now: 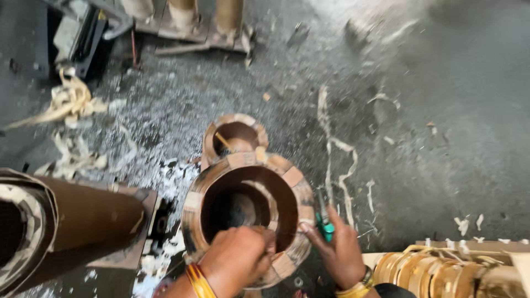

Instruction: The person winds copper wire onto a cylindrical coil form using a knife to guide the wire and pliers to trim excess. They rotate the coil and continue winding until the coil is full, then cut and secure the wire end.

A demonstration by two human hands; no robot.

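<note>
Dark grey concrete floor (452, 110) strewn with pale paper strips (69, 102) and metal shavings (165, 116), brown cylinders on a base (193, 22) at the far edge, light glare far right

workshop, littered floor (441, 110), wound coils (436, 273)

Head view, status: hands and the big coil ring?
Left hand gripping big coil ring rim. Right hand holding green-handled tool beside it. Smaller ring behind.

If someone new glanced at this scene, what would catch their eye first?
Most striking is the large brown taped coil at centre, with the left hand on its near rim. The right hand beside it holds green-handled pliers, and pale paper strips litter the dark floor.
</note>
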